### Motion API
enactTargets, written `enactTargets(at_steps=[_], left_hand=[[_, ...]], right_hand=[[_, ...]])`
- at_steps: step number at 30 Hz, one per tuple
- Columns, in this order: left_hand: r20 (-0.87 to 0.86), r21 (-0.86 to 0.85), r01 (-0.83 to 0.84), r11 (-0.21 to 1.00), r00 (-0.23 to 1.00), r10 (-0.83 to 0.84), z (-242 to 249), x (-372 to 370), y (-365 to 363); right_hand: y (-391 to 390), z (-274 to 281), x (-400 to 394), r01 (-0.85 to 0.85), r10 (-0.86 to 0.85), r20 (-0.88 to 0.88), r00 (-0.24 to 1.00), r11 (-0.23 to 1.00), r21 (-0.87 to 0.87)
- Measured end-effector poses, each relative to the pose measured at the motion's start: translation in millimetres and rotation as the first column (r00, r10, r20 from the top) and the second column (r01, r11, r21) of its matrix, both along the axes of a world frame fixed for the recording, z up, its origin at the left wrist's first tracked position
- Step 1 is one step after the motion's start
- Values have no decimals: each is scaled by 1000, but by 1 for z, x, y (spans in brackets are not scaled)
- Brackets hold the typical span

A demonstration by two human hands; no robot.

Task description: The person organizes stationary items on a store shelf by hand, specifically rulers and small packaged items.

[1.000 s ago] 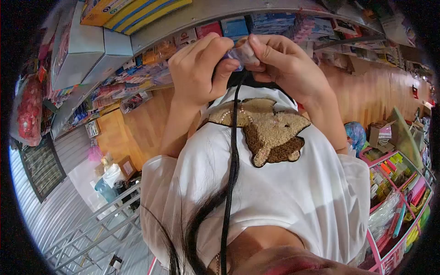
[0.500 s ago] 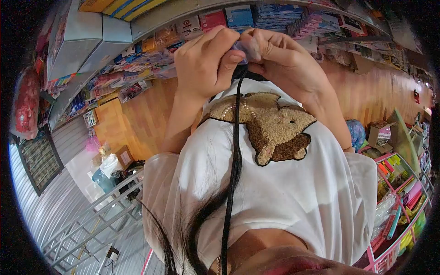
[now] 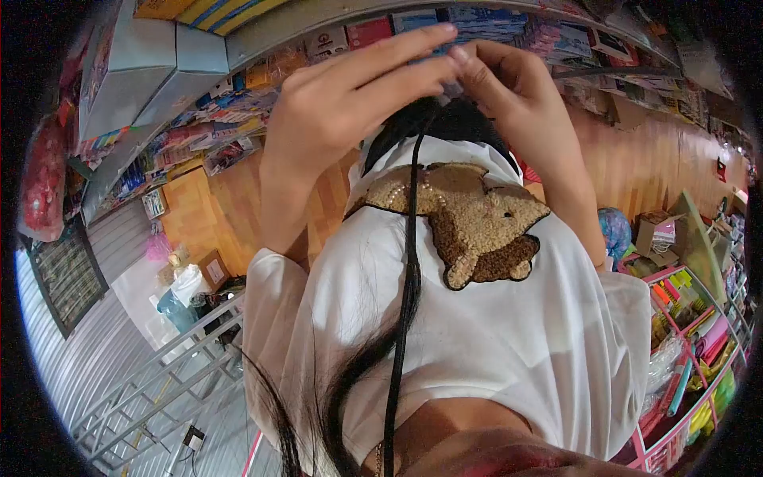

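Both hands are raised close together at the top of the head view. My right hand [image 3: 517, 87] is closed in a pinch, thumb against bent fingers, on a small piece of translucent plastic [image 3: 451, 91]; its exact kind is hard to make out. Opposite it, my left hand [image 3: 350, 91] has its fingers stretched out and apart, their tips beside the right thumb. A black cord [image 3: 412, 207] runs down from near the plastic over the white T-shirt [image 3: 493, 350], which has a fuzzy brown bear patch [image 3: 485, 226].
Packed shelves [image 3: 334, 48] of packaged goods line the top and left. Pale boxes [image 3: 127, 71] stand at upper left. A pink-framed rack [image 3: 675, 318] of colourful goods is at right, a grey metal railing [image 3: 159, 381] at lower left. Wooden floor [image 3: 238, 207] lies beyond.
My left hand has loosened from its curled grip, stretched its fingers and swung up and left. The right hand has shifted slightly right, still pinched on the plastic.
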State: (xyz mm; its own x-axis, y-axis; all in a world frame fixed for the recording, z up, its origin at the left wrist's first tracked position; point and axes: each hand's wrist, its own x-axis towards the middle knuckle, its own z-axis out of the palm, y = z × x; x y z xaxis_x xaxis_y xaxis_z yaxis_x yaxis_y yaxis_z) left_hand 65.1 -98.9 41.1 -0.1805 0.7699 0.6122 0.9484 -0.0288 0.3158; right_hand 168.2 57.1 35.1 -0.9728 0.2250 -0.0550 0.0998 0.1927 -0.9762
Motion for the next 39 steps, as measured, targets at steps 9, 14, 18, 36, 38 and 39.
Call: enactTargets(at_steps=[9,14,18,36,38,39], left_hand=[[-160,-119,32,992,986,-51,2,-7,-1],[-118,-50,-37,998,992,31,-7,-15,6],[-72,-17,-75,997,995,74,-11,-20,6],[-60,-204,-263,943,965,256,16,-12,2],[-56,-210,-269,940,963,264,23,-9,-1],[-60,-209,-270,940,963,263,26,-8,-2]], right_hand=[[3,-20,-7,38,-38,-2,999,999,15],[-3,-4,-10,93,-39,122,992,872,-480],[0,-17,-15,-19,-10,-128,992,974,-224],[-9,-22,-34,140,-180,-280,943,977,-158],[-9,-24,-34,114,-148,-349,925,987,-117],[-9,-24,-35,106,-135,-390,911,990,-94]])
